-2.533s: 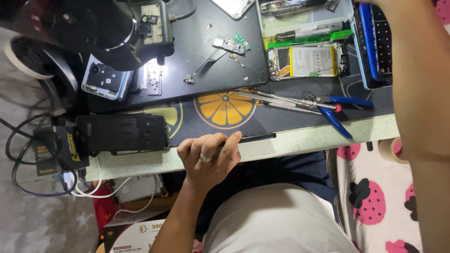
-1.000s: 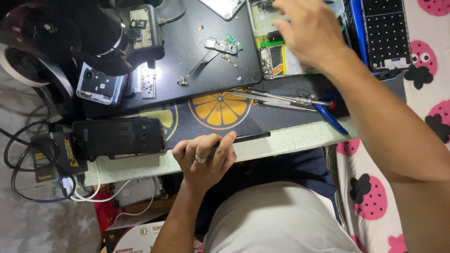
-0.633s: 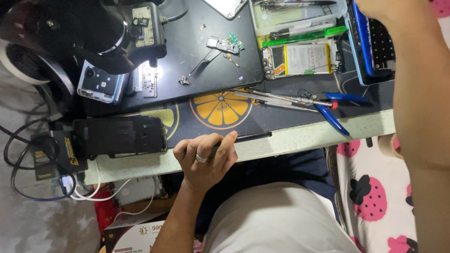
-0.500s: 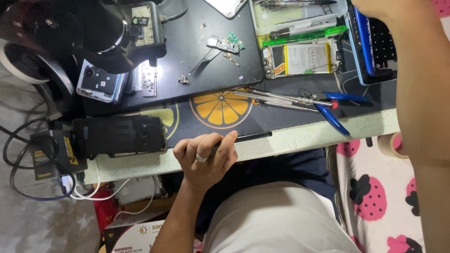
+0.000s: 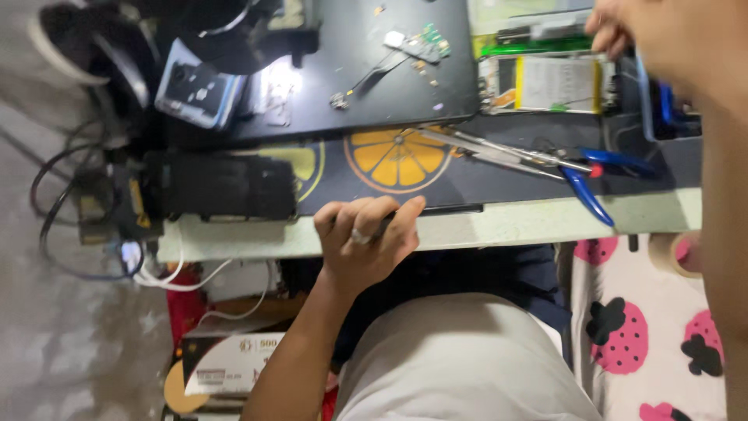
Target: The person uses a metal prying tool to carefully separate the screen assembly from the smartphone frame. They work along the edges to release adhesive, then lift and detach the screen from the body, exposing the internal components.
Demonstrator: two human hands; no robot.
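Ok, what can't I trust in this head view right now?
- Right hand: cut off by the top edge, so what its fingers hold is unclear.
- Left hand: curled over a thin dark tool, hiding most of it.
- Small circuit board: too small and blurred for detail.
- Tape roll: partly behind the right forearm.

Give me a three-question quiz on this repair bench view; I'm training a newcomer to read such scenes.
1. True or false: the left hand, wearing a ring, rests at the near bench edge.
2. What colour are the handles of the pliers? A red, B blue, C yellow.
3. Which printed fruit picture lies on the mat just beyond the left hand?

Key
1. True.
2. B.
3. An orange slice.
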